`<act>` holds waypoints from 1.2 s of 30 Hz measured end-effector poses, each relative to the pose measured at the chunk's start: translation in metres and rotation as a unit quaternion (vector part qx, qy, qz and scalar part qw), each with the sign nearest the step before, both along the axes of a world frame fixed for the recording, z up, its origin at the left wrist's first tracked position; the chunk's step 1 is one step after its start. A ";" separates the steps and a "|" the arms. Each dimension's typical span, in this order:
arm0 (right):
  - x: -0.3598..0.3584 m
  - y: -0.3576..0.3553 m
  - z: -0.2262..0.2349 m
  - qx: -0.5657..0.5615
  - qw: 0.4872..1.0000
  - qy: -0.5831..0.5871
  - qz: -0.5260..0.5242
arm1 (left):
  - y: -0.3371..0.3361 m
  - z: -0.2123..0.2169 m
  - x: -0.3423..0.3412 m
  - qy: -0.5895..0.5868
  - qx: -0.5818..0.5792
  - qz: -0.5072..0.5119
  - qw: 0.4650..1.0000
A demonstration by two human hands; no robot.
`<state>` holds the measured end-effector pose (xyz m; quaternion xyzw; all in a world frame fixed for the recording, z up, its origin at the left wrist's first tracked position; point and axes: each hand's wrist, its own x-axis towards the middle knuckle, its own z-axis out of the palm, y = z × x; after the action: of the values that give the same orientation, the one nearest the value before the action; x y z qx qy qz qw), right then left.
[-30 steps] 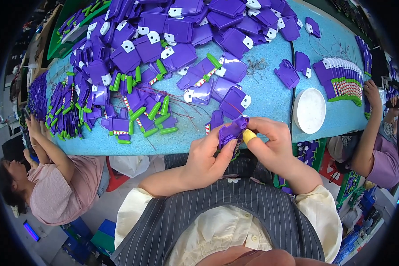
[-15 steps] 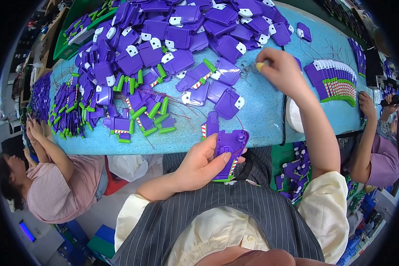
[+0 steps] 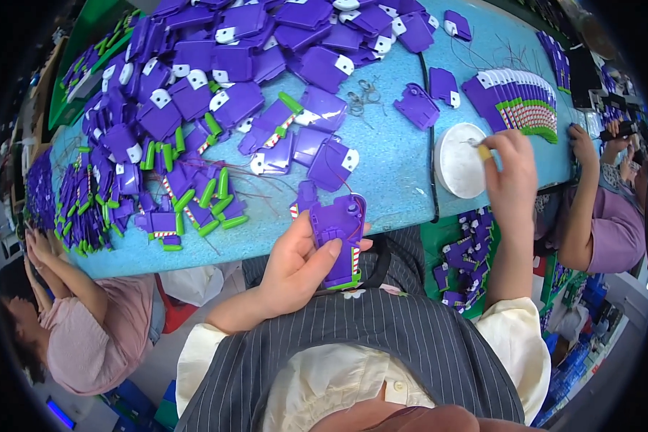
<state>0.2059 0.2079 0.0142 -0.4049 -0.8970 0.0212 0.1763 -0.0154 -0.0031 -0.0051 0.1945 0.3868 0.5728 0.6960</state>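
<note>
My left hand [image 3: 284, 270] grips an open purple plastic shell [image 3: 340, 225], its inside facing up, with a red-and-white striped strip and a green end. A thin wire runs from the shell's upper end, and the thumb presses on its lower part. My right hand [image 3: 513, 176] hovers at the right rim of a round white dish [image 3: 459, 164], thumb and fingers pinched together, a yellow cover on one fingertip. Whatever sits in that pinch is too small to make out. Beyond the dish lie two loose purple shells [image 3: 417, 106].
A large heap of purple parts [image 3: 252, 61] with white and green pieces covers the table's left and back. Thin grey wire pieces [image 3: 363, 99] lie mid-table. A fanned row of assembled parts [image 3: 518, 104] and a black cable [image 3: 432, 144] are at right. People work on both sides.
My right hand has moved from the grey wire pieces toward me and to the right, over to the white dish. My left hand keeps hold of the shell. The whole view has shifted somewhat.
</note>
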 end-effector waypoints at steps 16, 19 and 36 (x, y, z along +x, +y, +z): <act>-0.045 -0.082 0.015 -0.503 0.765 0.374 0.152 | 0.017 0.019 0.018 0.001 0.033 0.003 0.999; -0.050 -0.087 0.004 -0.572 0.708 0.380 0.165 | 0.014 0.020 0.020 0.017 0.039 0.022 0.999; -0.042 -0.052 -0.003 -0.816 0.491 0.238 0.190 | 0.007 0.007 -0.008 0.177 0.108 -0.281 0.937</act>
<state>0.1634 0.1554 0.0113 -0.1675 -0.4577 0.8725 -0.0343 -0.0235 0.0044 0.0024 0.4677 0.3690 0.3482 0.7238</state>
